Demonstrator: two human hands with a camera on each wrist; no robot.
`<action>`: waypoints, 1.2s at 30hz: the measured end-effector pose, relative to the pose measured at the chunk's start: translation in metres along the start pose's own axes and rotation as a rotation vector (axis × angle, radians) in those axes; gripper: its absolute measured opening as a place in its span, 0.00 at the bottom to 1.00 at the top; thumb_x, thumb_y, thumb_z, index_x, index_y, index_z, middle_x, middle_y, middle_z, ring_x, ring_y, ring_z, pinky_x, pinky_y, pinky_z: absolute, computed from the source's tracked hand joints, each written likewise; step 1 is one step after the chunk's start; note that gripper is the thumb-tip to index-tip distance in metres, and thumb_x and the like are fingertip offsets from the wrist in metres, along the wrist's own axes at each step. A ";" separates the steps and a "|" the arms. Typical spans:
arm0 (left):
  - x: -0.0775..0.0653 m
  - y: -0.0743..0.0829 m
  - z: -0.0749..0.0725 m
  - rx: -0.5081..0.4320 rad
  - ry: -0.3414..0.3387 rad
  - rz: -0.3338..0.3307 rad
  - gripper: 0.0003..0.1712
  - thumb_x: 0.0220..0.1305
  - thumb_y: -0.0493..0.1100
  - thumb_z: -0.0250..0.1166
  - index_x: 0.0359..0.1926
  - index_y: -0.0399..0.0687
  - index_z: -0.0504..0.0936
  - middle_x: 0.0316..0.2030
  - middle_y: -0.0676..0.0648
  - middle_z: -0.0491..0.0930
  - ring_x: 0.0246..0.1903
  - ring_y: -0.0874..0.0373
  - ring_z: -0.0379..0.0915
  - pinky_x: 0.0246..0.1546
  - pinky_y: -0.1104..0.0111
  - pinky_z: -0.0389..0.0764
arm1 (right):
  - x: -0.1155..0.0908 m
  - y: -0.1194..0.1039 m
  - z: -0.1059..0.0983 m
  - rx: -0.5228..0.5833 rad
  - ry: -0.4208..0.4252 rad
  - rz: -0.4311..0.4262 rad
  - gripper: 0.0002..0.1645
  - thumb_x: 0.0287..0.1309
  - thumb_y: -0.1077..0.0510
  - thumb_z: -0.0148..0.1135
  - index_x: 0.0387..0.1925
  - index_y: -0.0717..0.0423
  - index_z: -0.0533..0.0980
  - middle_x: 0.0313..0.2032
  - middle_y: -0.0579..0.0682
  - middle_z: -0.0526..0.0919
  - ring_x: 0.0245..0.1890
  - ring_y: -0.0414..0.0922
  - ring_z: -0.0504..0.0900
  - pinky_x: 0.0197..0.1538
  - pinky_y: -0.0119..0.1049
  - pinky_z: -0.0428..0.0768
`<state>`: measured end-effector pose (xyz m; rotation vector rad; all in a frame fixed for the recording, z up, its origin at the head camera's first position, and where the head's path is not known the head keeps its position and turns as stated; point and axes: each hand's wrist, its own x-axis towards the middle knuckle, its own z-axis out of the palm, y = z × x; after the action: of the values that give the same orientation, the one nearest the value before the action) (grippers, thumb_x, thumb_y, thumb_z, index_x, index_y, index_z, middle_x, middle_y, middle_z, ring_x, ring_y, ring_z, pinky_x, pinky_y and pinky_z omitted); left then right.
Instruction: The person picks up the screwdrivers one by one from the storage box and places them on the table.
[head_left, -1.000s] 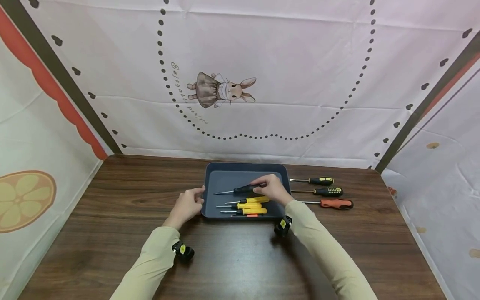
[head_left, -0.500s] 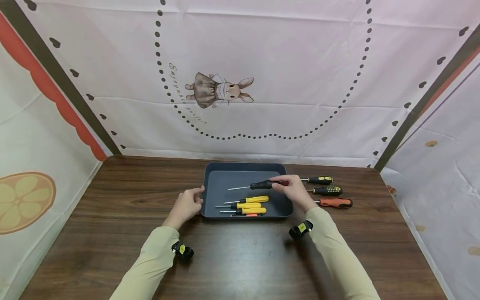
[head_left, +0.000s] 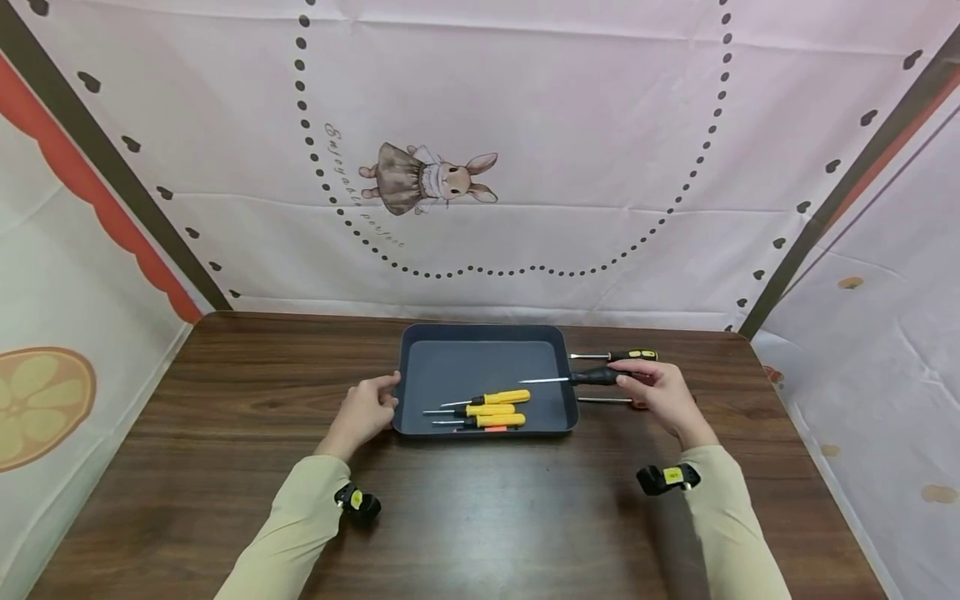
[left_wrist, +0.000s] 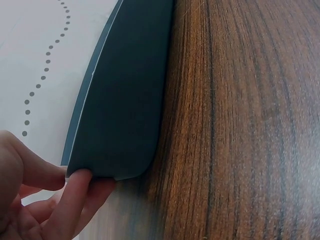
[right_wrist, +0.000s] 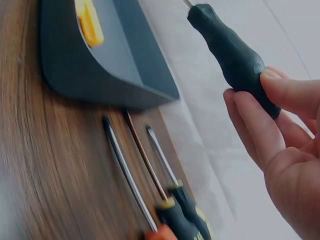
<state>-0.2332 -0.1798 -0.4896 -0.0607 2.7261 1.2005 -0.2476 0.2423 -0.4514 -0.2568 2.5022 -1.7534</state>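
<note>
The person's right hand [head_left: 663,400] pinches the handle of a black-handled steel screwdriver [head_left: 595,376], raised over the right edge of a shallow, dark grey rectangular tray [head_left: 487,332], blade pointing inward. The left hand [head_left: 363,414] pinches the tray's left rim. Inside, three yellow-handled screwdrivers [head_left: 491,409] lie toward the near wall; bare tray floor stretches from them to the far wall. Beyond the right edge, two black-and-yellow-handled screwdrivers [right_wrist: 176,219] and an orange-handled screwdriver [right_wrist: 161,234] lie on the brown wood-grain table [head_left: 262,375].
</note>
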 end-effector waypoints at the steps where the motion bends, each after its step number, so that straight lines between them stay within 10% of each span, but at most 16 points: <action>1: 0.000 0.000 0.000 0.000 -0.001 0.004 0.32 0.47 0.26 0.51 0.59 0.32 0.67 0.31 0.41 0.79 0.23 0.59 0.71 0.21 0.70 0.74 | -0.003 0.002 -0.005 0.022 0.002 0.000 0.17 0.54 0.64 0.60 0.46 0.69 0.76 0.35 0.38 0.79 0.23 0.35 0.76 0.27 0.30 0.77; 19: 0.000 0.000 -0.001 0.019 0.007 0.009 0.32 0.48 0.27 0.50 0.59 0.32 0.67 0.34 0.40 0.80 0.27 0.58 0.72 0.21 0.70 0.74 | -0.053 0.043 -0.071 -0.046 0.070 0.051 0.16 0.54 0.63 0.60 0.46 0.63 0.78 0.36 0.26 0.78 0.37 0.25 0.76 0.38 0.22 0.75; 36: 0.002 -0.001 0.001 0.021 0.009 0.018 0.31 0.50 0.28 0.53 0.59 0.34 0.68 0.23 0.48 0.70 0.19 0.61 0.66 0.21 0.70 0.75 | -0.061 0.085 -0.072 0.411 0.043 0.097 0.18 0.53 0.72 0.56 0.36 0.49 0.83 0.38 0.36 0.81 0.38 0.29 0.77 0.38 0.23 0.77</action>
<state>-0.2350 -0.1799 -0.4910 -0.0391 2.7518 1.1791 -0.2065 0.3483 -0.5083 -0.0682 2.0694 -2.1894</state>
